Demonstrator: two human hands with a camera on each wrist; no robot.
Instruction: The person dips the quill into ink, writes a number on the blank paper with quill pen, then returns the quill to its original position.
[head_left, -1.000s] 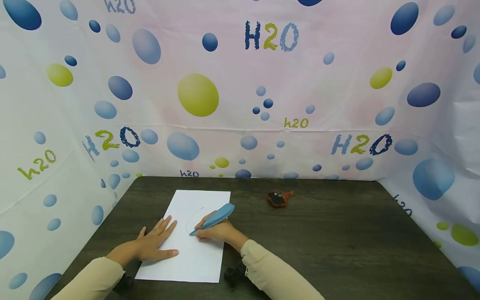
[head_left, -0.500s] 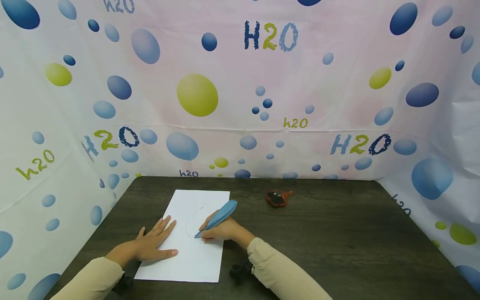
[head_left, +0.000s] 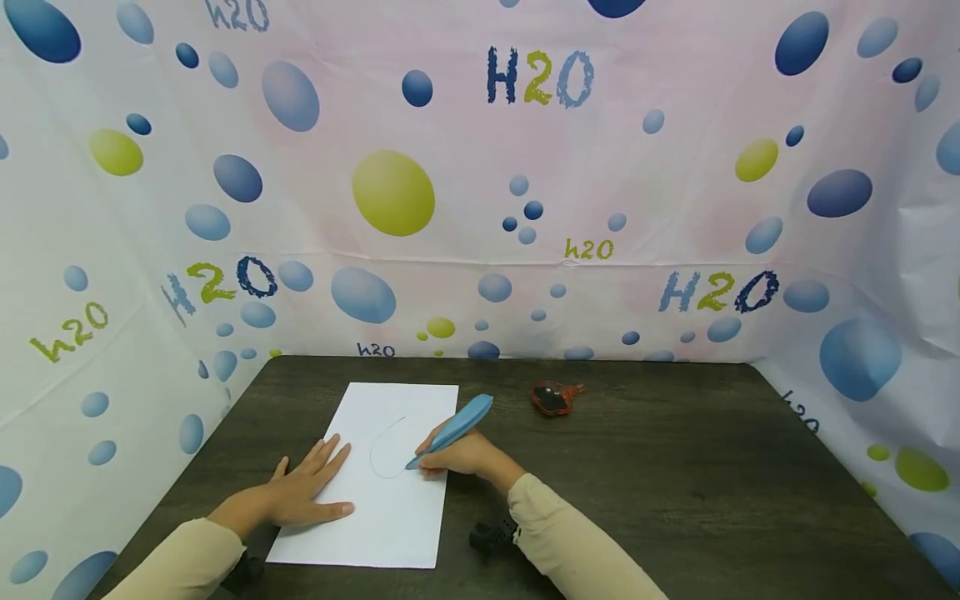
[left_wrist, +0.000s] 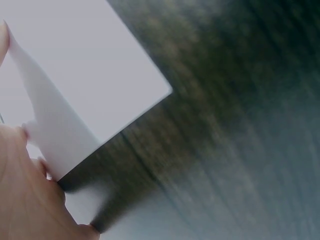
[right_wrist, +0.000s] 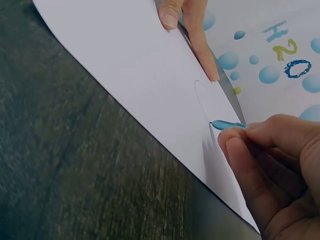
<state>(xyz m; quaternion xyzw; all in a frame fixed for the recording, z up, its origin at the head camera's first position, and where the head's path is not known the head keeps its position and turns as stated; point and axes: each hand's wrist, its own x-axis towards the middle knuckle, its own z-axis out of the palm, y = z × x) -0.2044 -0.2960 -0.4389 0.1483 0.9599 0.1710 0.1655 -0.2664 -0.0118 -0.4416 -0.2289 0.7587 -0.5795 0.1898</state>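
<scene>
A white sheet of paper [head_left: 352, 542] lies on the dark wooden table. My left hand [head_left: 303, 492] rests on its left edge with the fingers spread and straight. In my right hand [head_left: 468, 454], thumb and fingers pinch a blue pen [head_left: 462, 422] with a feather-shaped upper part. The pen slants up to the right, its tip right at the end of a thin curved line [head_left: 371, 454] on the paper. That line bows left and rounds at the bottom like a C. The right wrist view shows the pen's narrow tip [right_wrist: 222, 124] on the sheet beside its shadow.
A small dark object with an orange-red edge [head_left: 553, 398] lies on the table [head_left: 675, 483], right of the sheet's far end. A black device [head_left: 492, 536] sits under the right wrist. Behind the table hangs a white backdrop [head_left: 480, 167] with blue and green dots.
My right hand has moved rightward with the pen, dipping and then rising slightly. The drawn line has grown along its bottom curve. My left hand has stayed in place on the paper.
</scene>
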